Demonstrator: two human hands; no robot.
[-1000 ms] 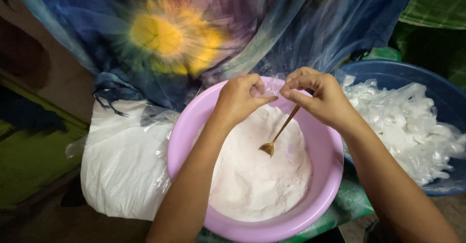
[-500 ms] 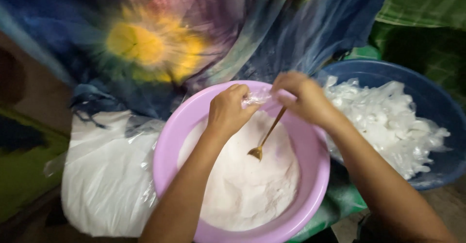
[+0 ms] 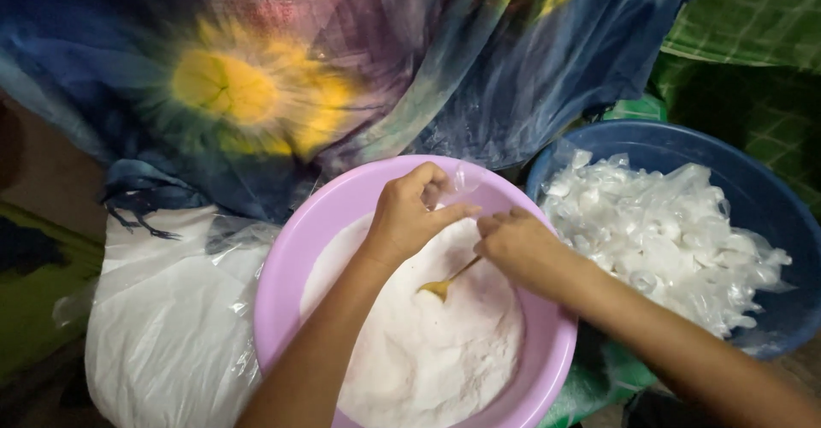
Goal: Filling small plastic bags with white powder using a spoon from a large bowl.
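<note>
Against the tie-dyed cloth [image 3: 256, 86], your right hand [image 3: 513, 244] grips the spoon [image 3: 446, 284], pointing left-down into the pink basin [image 3: 286, 257], while your left hand [image 3: 410, 214] pinches a small clear bag [image 3: 466, 177] just above.

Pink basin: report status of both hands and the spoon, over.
Left hand pinching a small clear bag over the pink basin. Right hand holding the gold spoon, bowl on the white powder. Nothing in the way.
</note>
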